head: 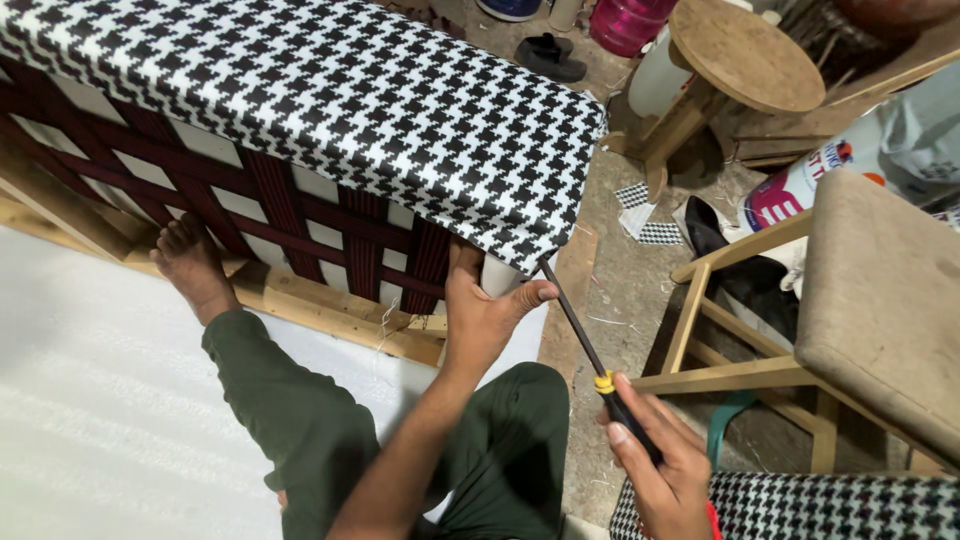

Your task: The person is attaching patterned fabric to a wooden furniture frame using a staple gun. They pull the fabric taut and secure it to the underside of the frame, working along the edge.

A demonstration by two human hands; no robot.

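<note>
Between the hands, a screwdriver (590,350) gripped by the right hand (665,475) points at the houndstooth fabric (330,100) edge pinched by the left hand (485,310).

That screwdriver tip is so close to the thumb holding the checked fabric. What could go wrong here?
The screwdriver in the right hand has its tip beside the left hand's thumb; a slip could jab it. The tip could also snag or tear the houndstooth fabric at the corner. The bare foot rests against the wooden frame, where a splinter seems possible.
</note>
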